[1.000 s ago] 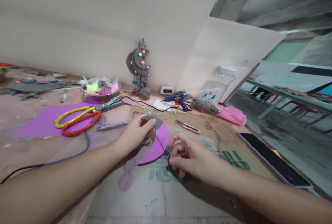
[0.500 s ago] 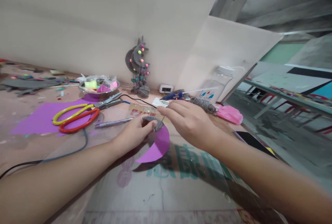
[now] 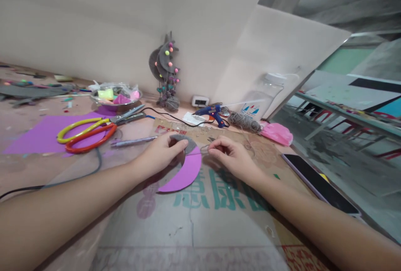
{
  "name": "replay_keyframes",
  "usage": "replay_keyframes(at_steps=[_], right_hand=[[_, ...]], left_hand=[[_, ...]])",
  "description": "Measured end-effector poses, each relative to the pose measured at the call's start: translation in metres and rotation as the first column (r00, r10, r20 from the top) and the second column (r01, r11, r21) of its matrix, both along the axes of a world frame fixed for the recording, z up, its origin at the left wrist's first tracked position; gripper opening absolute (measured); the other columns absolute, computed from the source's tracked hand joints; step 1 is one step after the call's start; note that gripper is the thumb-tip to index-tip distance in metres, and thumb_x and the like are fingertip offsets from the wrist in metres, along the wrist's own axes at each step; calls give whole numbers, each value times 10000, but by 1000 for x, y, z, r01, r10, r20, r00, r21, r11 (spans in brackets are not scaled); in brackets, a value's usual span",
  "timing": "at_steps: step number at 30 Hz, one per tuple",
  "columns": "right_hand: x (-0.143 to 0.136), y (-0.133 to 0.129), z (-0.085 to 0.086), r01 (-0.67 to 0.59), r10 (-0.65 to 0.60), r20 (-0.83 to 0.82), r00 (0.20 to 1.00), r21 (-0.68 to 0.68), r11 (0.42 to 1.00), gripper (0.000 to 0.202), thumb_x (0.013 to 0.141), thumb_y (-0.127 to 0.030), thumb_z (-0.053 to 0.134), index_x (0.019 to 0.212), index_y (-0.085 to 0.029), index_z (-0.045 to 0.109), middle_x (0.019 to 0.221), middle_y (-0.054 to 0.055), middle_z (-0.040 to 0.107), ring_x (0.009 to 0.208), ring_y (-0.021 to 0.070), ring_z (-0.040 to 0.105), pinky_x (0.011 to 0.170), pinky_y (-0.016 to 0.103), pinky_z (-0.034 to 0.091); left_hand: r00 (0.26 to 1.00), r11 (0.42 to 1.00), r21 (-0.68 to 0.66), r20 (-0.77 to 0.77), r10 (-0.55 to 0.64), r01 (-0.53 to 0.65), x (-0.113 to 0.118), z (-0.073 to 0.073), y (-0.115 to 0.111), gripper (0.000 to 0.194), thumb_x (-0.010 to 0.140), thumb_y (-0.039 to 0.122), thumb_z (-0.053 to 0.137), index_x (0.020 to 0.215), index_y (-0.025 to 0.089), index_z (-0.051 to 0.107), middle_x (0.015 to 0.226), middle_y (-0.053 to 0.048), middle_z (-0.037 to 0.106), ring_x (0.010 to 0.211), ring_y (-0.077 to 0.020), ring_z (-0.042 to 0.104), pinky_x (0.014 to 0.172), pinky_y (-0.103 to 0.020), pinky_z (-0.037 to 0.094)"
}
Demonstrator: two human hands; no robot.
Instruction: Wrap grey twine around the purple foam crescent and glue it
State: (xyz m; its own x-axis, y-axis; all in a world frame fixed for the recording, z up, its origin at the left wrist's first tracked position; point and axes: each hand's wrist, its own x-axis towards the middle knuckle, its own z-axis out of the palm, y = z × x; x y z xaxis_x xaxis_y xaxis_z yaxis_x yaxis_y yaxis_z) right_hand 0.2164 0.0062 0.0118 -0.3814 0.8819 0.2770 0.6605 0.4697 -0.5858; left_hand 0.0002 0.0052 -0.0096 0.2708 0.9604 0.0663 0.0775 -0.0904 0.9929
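Far L of the flat purple crescent (image 3: 184,172), a matching flat purple sheet (image 3: 34,133) lies on the table, prob. spare stock. Big metal scissors w/ yellow & red loop handles (image 3: 90,135) rest partly on it, L of the crescent, loops facing the person, presumably for a quick grab. Slim pale-purple pen (image 3: 133,141) lies just L of the crescent, prob. shoved aside for elbow room.

L hand (image 3: 159,152) is clamped, thumb over fingers, on the crescent's upper end, where grey yarn wrapping (image 3: 181,138) covers it; likely pinching there so the wraps don't slip. Crescent itself is over the printed brown cardboard (image 3: 150,221), its bare purple tail pointing down-L; can't tell if it touches.

Thin grey yarn strand (image 3: 205,147) runs R from the crescent to the R hand (image 3: 230,154), thumb & fingertips pinched together on it, seemingly for tension. Blue glue gun (image 3: 213,114) sits beyond the crescent, to its R, prob. parked clear of the yarn. Fuzzy grey yarn skein (image 3: 246,121) is farther R of the crescent, prob. there so strand can feed w/o snagging. Black-screened phone (image 3: 322,183) lies well R of the crescent, approx. out of the way.
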Motion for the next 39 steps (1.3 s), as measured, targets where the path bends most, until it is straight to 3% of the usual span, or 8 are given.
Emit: replay_keyframes(at_steps=[12, 26, 33, 39], right_hand=[[2, 1, -13, 50, -56, -72, 996, -92, 995, 195, 821, -357, 546, 833, -177, 621, 743, 7, 567, 645, 126, 495, 598, 251, 385], [-1, 2, -11, 107, -105, -112, 988, 4, 994, 153, 806, -310, 565, 797, -171, 630, 706, 2, 600, 601, 112, 491, 559, 231, 380], [0, 2, -11, 115, -109, -127, 986, 40, 993, 139, 812, -297, 564, 788, -176, 627, 688, -2, 582, 594, 111, 472, 553, 233, 367], [-1, 5, -13, 103, -105, -146, 984, -21, 994, 160, 808, -317, 564, 798, -172, 633, 697, 1, 584, 599, 109, 478, 557, 233, 378]], left_hand=[[995, 996, 46, -75, -67, 71, 1, 2, -4, 175, 789, 280, 545, 646, 179, 539, 486, 53, 458, 399, -67, 365, 377, -179, 259], [972, 982, 29, -154, -179, 186, -1, 8, -7, 196, 810, 312, 507, 682, 170, 547, 503, 62, 424, 429, -74, 341, 410, -186, 271], [966, 982, 4, -180, -186, 190, 0, 10, -9, 188, 810, 312, 492, 701, 173, 558, 513, 57, 459, 440, -82, 381, 435, -201, 300], [966, 976, -11, -141, -217, 218, 1, 9, -8, 190, 797, 313, 511, 676, 171, 553, 504, 63, 433, 432, -71, 362, 436, -201, 294]])
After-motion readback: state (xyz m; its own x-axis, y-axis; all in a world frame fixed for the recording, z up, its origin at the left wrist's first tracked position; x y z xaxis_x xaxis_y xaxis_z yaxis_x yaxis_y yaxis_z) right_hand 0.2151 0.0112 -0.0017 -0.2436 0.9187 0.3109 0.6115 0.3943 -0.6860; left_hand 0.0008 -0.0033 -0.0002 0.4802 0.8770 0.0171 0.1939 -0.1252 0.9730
